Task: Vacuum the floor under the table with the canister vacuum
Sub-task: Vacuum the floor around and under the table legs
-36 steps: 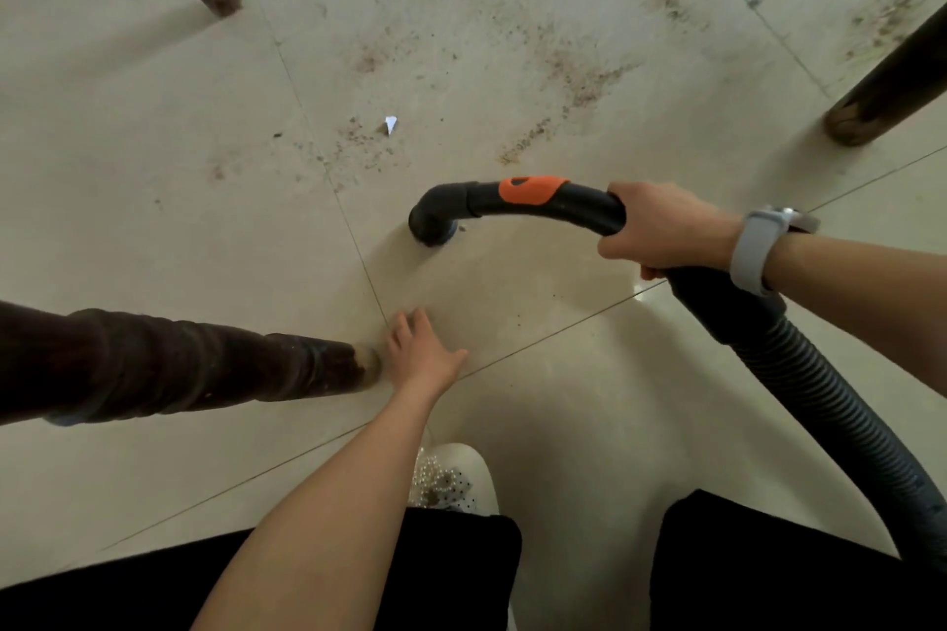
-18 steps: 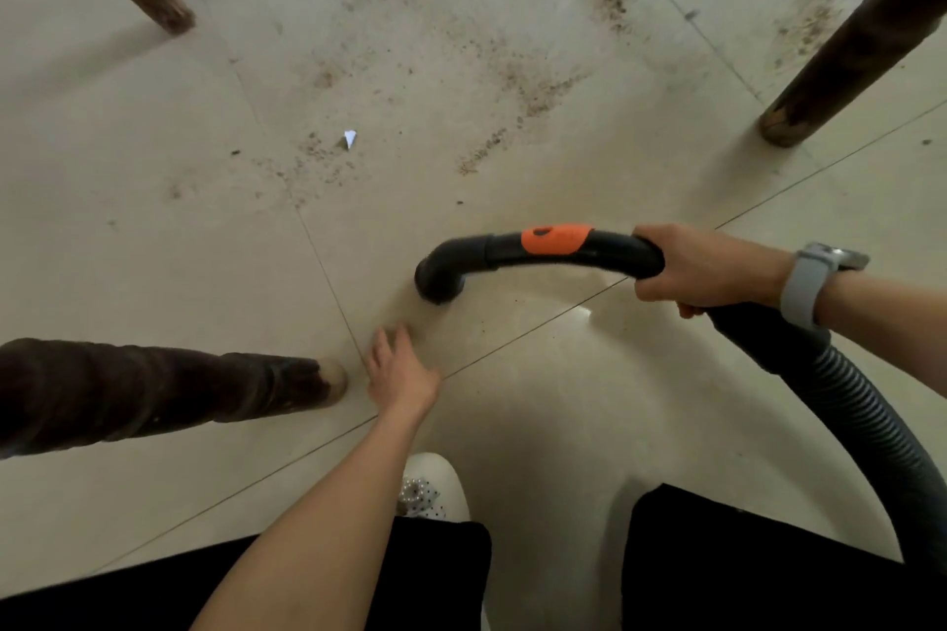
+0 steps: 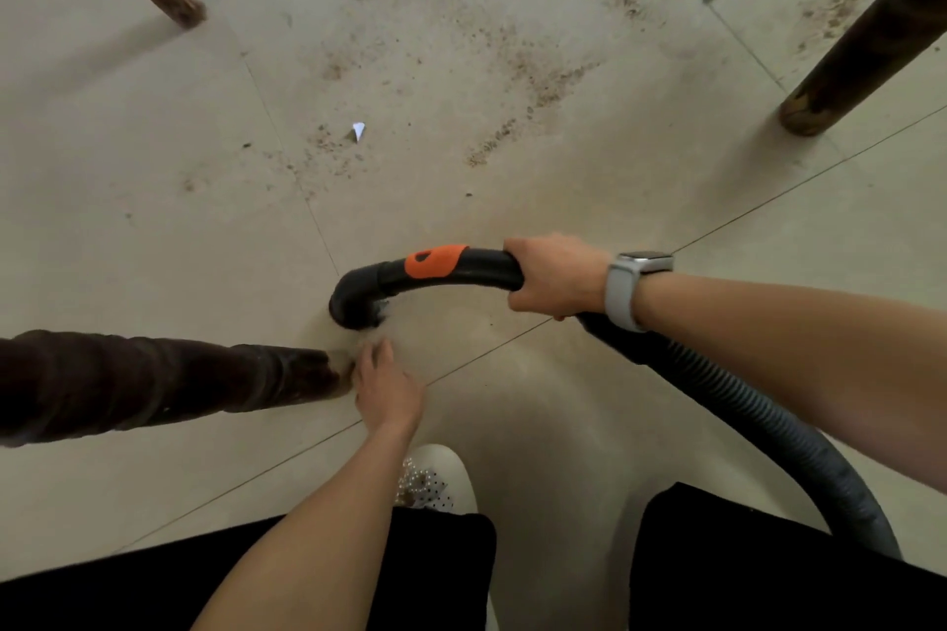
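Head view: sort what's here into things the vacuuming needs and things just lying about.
Part of the job:
vacuum handle, held by the right hand
hose
dirt patches on the floor tiles
paper scrap
table legs

Just there:
wristwatch
white shoe
left hand, resting on the floor

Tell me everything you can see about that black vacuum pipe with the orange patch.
The vacuum pipe is a curved black tube, plastic by its look, with an orange patch on top. Its bent open end points down at the pale tiled floor, close to a dark table leg. The right hand grips its rear, where a ribbed grey hose continues back.
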`<state>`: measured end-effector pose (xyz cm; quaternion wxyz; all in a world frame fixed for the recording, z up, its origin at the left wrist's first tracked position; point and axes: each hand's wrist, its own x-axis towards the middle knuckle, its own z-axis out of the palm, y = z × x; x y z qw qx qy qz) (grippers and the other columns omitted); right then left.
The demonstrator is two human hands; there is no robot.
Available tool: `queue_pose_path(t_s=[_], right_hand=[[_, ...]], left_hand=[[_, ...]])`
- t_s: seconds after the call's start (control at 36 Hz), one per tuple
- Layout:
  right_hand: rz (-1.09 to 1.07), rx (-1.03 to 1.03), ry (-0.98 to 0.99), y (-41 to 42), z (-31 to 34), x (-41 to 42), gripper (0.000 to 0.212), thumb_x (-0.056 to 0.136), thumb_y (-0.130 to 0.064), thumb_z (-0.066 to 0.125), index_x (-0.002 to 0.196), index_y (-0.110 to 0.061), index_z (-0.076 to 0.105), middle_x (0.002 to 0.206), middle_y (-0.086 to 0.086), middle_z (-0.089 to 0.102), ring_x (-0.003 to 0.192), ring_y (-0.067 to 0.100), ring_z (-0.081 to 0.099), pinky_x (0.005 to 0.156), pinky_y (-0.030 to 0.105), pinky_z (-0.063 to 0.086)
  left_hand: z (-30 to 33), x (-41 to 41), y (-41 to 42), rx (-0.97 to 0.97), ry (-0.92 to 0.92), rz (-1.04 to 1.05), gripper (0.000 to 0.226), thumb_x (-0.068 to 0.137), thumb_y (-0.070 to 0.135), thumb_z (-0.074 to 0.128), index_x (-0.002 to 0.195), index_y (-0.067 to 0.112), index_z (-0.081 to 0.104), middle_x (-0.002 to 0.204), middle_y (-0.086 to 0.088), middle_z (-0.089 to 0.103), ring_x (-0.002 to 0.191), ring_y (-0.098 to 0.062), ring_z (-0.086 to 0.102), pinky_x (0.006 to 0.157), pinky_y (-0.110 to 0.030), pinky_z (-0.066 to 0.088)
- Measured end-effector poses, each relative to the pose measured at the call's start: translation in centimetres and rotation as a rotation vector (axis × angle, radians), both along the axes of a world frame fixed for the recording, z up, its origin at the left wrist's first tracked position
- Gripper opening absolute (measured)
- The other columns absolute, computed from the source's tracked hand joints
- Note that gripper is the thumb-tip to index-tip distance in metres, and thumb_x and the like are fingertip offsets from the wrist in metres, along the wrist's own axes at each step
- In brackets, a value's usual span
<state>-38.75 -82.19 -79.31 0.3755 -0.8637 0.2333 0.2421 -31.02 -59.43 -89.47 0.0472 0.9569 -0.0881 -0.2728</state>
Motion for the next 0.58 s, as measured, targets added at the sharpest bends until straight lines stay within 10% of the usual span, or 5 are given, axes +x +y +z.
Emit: queue_pose_path(t_s=[0.58], right_hand=[[-0.144, 0.040, 0.043, -5.0, 0.3, -3.5, 0.014, 0.085, -0.015, 0.061, 0.094, -0.018, 0.050, 0.072, 0.002, 0.059, 0.050, 0.017, 0.061, 0.044, 0.022, 0.046]], left_hand=[[-0.4, 0.6, -0.7, -0.089, -0.052, 0.178, 0.045, 0.093, 0.001, 0.042, 0.138, 0.001, 0.043, 0.145, -0.016, 0.037, 0.133, -0.033, 0.032, 0.108, -0.037, 0.028]])
